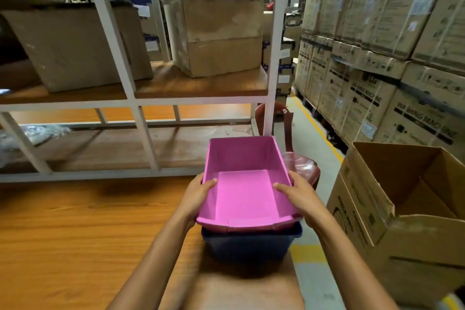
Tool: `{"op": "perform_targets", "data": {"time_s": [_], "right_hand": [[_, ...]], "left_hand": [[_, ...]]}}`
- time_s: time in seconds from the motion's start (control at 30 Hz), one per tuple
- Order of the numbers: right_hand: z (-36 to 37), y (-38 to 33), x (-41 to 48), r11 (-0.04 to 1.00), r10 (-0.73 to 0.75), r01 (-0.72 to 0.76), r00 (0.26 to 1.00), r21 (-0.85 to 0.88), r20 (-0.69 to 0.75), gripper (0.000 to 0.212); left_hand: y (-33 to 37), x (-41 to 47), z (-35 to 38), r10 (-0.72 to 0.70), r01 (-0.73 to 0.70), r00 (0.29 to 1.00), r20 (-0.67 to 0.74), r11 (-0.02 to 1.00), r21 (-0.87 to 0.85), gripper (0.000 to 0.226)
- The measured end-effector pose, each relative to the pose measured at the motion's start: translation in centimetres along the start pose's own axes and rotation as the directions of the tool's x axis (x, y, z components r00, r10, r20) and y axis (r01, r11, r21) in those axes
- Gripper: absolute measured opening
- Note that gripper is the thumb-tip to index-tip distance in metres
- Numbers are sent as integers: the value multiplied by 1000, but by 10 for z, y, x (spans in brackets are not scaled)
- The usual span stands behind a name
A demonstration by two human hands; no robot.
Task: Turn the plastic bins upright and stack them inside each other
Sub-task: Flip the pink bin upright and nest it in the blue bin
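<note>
A pink plastic bin (245, 194) sits upright, nested in a dark blue bin (249, 244) on the wooden table (75, 234) near its right edge. The pink bin is empty and its rim stands above the blue bin's rim. My left hand (197, 196) grips the pink bin's left wall, thumb inside. On the opposite wall my right hand (299, 194) holds on the same way. Most of the blue bin is hidden under the pink one.
A white shelf rack (141, 103) with cardboard boxes (219, 38) stands behind the table. An open cardboard box (402, 209) is on the floor at the right, beside stacked cartons (377, 45). A reddish plastic chair (302, 166) stands just past the bins.
</note>
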State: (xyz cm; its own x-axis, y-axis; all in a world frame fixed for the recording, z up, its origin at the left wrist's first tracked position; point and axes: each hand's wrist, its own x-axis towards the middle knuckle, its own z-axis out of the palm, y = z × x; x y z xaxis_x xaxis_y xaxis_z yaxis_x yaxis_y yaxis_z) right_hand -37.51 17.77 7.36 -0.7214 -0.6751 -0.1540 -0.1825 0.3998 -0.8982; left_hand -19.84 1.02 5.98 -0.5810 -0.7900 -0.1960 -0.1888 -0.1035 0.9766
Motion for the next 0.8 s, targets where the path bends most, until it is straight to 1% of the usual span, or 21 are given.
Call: {"op": "perform_targets", "data": {"time_s": [0.07, 0.13, 0.2, 0.3, 0.37, 0.43, 0.5, 0.57, 0.63, 0.73, 0.8], "right_hand": [[-1, 0, 0, 992, -40, 30, 996, -119, -82, 21], [-2, 0, -1, 974, -80, 51, 989, -220, -125, 24], [0, 2, -2, 961, -101, 65, 987, -268, -122, 29], [5, 4, -4, 935, -93, 59, 992, -349, -81, 47], [7, 4, -4, 921, -99, 67, 993, -384, -66, 53], [8, 2, -6, 903, -155, 110, 985, -414, -75, 52], [11, -4, -10, 882, -231, 162, 967, -442, -105, 51], [15, -13, -17, 870, -302, 222, 945, -440, -122, 49], [21, -21, -24, 864, -359, 284, 927, -416, -113, 49], [34, -25, -40, 856, -459, 403, 881, -325, -116, 47], [46, -24, -57, 851, -510, 473, 848, -226, -146, 44]], "left_hand": [[-2, -1, 2, 12, -11, 1000, -18, 999, 53, 22], [0, -6, 6, 35, -32, 999, -36, 996, 84, 21], [1, -10, 8, 46, -41, 998, -38, 993, 108, 20], [0, -13, 8, 53, -50, 998, -22, 991, 128, 20], [0, -13, 6, 53, -46, 998, -42, 989, 143, 20], [2, -14, 6, 72, -56, 994, -87, 982, 182, 28], [5, -15, 5, 107, -68, 983, -149, 967, 245, 45], [8, -19, 4, 172, -94, 964, -200, 932, 350, 58], [12, -31, 5, 260, -148, 939, -226, 897, 417, 60], [13, -59, 4, 388, -244, 882, -267, 861, 446, 58], [6, -79, 0, 438, -288, 850, -294, 853, 436, 57]]}}
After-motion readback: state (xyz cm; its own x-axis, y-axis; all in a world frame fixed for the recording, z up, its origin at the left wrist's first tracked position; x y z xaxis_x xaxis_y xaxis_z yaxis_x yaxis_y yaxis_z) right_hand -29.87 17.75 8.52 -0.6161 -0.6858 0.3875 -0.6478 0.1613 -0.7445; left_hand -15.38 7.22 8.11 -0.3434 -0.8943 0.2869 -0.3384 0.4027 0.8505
